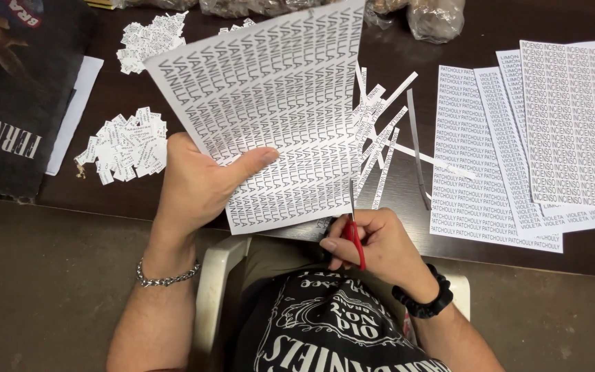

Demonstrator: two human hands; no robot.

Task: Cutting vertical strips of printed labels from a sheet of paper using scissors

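Note:
My left hand (197, 182) grips a white sheet (277, 103) covered in rows of printed words, thumb on top, holding it tilted over the table edge. My right hand (373, 241) is closed on red-handled scissors (354, 231). Their blades point up at the sheet's lower right edge, right beside it. Several cut paper strips (380, 131) lie just right of the sheet on the dark table (394, 52).
Overlapping printed sheets (531, 138) lie at the right. Two heaps of small cut labels (127, 145) sit at the left, next to a dark bag (15, 89). Clear plastic bags (435, 17) line the far edge. A white plastic chair (211, 289) is under me.

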